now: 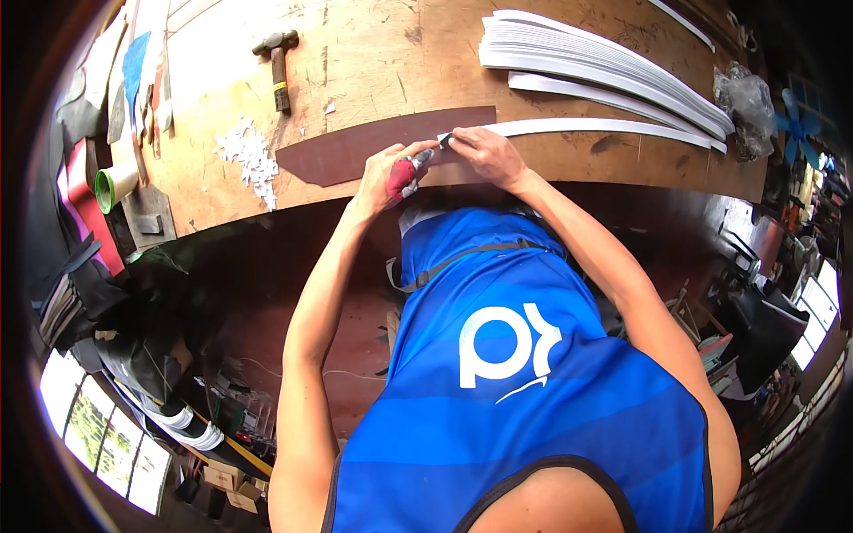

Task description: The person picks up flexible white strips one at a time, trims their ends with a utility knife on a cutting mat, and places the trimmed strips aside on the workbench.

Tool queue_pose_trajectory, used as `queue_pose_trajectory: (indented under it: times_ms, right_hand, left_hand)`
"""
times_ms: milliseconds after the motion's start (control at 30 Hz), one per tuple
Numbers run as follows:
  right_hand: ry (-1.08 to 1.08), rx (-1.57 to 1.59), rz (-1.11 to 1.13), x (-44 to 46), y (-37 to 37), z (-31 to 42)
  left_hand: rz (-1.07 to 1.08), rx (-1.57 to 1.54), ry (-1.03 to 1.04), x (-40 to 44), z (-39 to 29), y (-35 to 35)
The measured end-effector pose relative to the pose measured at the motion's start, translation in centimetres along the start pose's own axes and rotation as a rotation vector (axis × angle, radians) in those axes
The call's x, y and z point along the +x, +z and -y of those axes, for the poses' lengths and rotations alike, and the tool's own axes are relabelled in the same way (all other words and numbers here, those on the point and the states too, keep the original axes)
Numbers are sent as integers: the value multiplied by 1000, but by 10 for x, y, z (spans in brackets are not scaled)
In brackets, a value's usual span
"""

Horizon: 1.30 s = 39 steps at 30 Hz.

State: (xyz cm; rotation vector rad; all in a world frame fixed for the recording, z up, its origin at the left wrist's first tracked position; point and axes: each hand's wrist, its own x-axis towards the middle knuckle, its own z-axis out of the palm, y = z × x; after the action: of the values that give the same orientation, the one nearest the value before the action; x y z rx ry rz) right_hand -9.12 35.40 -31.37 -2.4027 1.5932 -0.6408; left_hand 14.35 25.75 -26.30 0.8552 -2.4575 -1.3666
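My left hand (384, 175) is closed around a red-and-grey hand tool (407, 175), whose exact kind I cannot make out. Its fingertips reach toward the end of a long white strip (586, 127). On the other side, my right hand (490, 157) pinches that end, thumb and fingers pressed together. A small black piece (446, 140) shows at the strip's tip, between the two hands. Under them lies a flat brown board (342, 158) with one angled end, along the front edge of the wooden table (382, 71).
White scraps (247, 155) lie left of the board, with a hammer (280, 71) behind them. A stack of white strips (595, 62) is at the back right, near a clear plastic bag (745, 98). A green-rimmed cup (107, 189) rests on its side at the left.
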Motion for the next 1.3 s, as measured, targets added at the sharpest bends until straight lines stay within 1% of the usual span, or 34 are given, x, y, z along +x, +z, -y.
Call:
queue_pose_trajectory:
  times_ms: [33,267,533,567,633,733,867,933,1067,1133,1200,1300]
  right_hand:
    - [1,0,0,0,0,-1]
    - [-1,5,26,0,0,-2]
    - [11,5,26,3,-3,0]
    - [10,6,25,3,-3,0]
    - [16,8,25,3,-2,1]
    - [17,18,29,3,-3,1]
    - [34,21,42,6,-6,3]
    - [47,24,51,7,-9,5]
    - [66,24,52,8,-10,7]
    - [68,28,58,8,-9,6]
    - [50,36,25,7,-4,5]
    - [38,19,36,8,-6,4]
  left_hand:
    - [-22,-6,30,0,-1,0]
    - [5,-14,11,2,3,0]
    - [42,-144,-29,4,9,3]
    - [44,-143,-30,4,10,4]
    - [-5,-49,86,5,14,7]
    - [-6,-29,109,6,19,10]
    - [17,-88,80,6,24,10]
    - [54,-138,34,6,21,7]
    - [64,-100,40,8,18,9]
    - [12,-64,62,11,17,14]
    - [-2,-62,75,15,21,16]
    - [-4,-68,97,11,25,15]
